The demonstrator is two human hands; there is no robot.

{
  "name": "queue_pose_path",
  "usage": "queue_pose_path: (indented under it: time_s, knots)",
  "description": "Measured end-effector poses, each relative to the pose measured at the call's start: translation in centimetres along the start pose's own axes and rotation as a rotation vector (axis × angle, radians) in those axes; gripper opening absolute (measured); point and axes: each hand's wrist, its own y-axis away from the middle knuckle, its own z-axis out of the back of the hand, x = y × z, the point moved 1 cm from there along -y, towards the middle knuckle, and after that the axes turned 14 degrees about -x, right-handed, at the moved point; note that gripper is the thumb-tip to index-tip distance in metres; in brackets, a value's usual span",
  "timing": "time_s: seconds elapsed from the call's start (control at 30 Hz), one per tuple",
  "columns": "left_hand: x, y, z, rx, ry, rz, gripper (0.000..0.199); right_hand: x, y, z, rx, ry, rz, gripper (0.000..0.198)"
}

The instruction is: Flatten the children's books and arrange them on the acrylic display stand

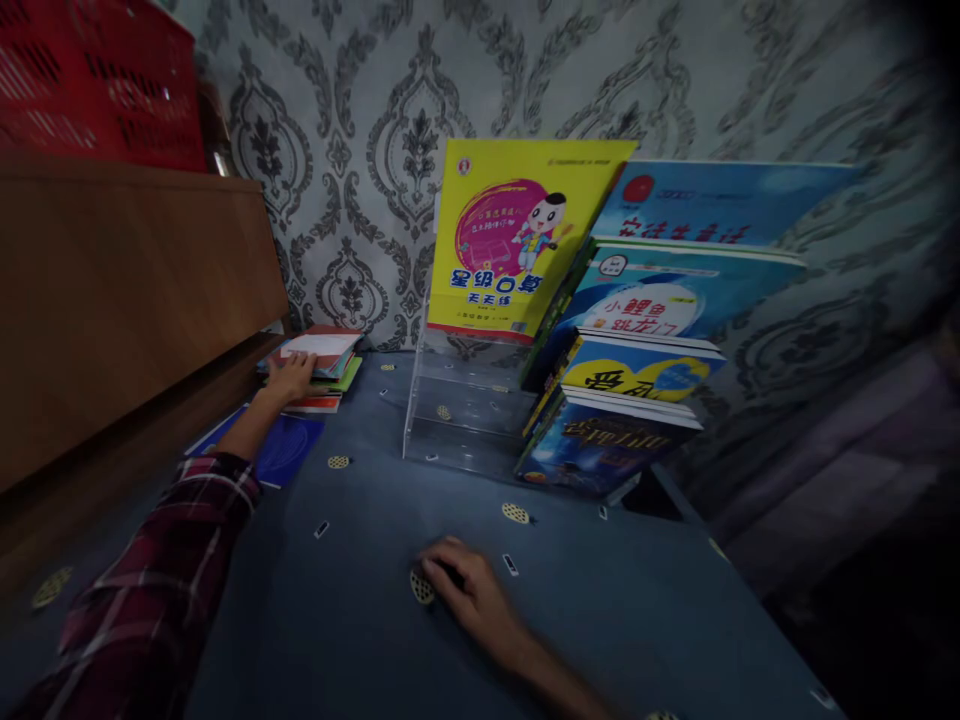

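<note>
Far left: red plastic basket [105, 95], slotted walls, on a brown, flat-faced wooden cabinet [127, 310]. Blue booklet [292, 445] lies flat by the surface's left edge, partly under the left forearm in a plaid sleeve [172, 540]. Left hand [292, 378] rests on a pile of thin paper books [330, 364] at the surface's back-left corner; fingers slightly spread over the top, can't tell if they pinch anything. Surface [360, 600] is matte blue-grey, printed with yellow ovals. Clear plastic rack [465, 400], stepped, stands near the back edge; glossy yellow book [487, 235] upright in its rear tier. Right hand [472, 595], a bit blurred, is over mid-surface in front of the rack, loosely curled; can't tell if thumb and fingertips meet. Rack's right side: glossy, mostly blue books [622, 430], rectangular, tiered, leaning back.
</note>
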Motion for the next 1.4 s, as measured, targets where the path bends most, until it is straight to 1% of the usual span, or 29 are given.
queue_pose_path:
  time_s: [0.07,0.2,0.37,0.53,0.63,0.77,0.83,1.13,1.2,1.3,1.4]
  knots:
    - [0.2,-0.1,-0.5,0.016,0.003,0.017,0.079,0.2,0.0,0.1,0.005,0.0,-0.004,0.051]
    - [0.2,0.8,-0.8,-0.019,-0.065,-0.005,0.068,0.4,0.0,0.2,0.02,-0.002,-0.016,0.051]
    - [0.2,1.5,0.1,-0.045,-0.1,-0.025,0.046,0.1,0.0,0.1,0.009,0.006,0.009,0.051]
    - [0.3,1.4,0.9,-0.059,-0.105,-0.03,0.042,-0.1,0.1,0.1,0.011,-0.001,0.022,0.049]
    - [0.8,1.0,1.5,-0.065,-0.102,-0.004,0.039,-0.2,0.1,0.1,0.02,0.01,0.022,0.048]
    - [1.8,0.8,2.3,-0.092,-0.11,0.06,0.044,-0.4,0.1,0.1,0.028,0.019,0.018,0.049]
    - [1.9,1.0,2.5,-0.102,-0.107,0.062,0.046,-0.4,0.1,0.1,0.032,0.016,0.015,0.049]
    - [0.3,2.3,1.9,-0.113,-0.098,-0.061,0.039,0.0,0.1,0.2,0.039,0.014,0.01,0.054]
    - [0.2,2.4,1.7,-0.115,-0.1,-0.066,0.043,0.0,0.1,0.2,0.038,0.016,0.017,0.054]
    - [0.1,2.4,1.1,-0.105,-0.11,-0.04,0.058,-0.2,0.1,0.1,0.04,0.009,0.021,0.053]
    - [0.0,2.6,0.7,-0.085,-0.125,-0.02,0.058,-0.3,0.1,0.0,0.034,0.007,0.024,0.056]
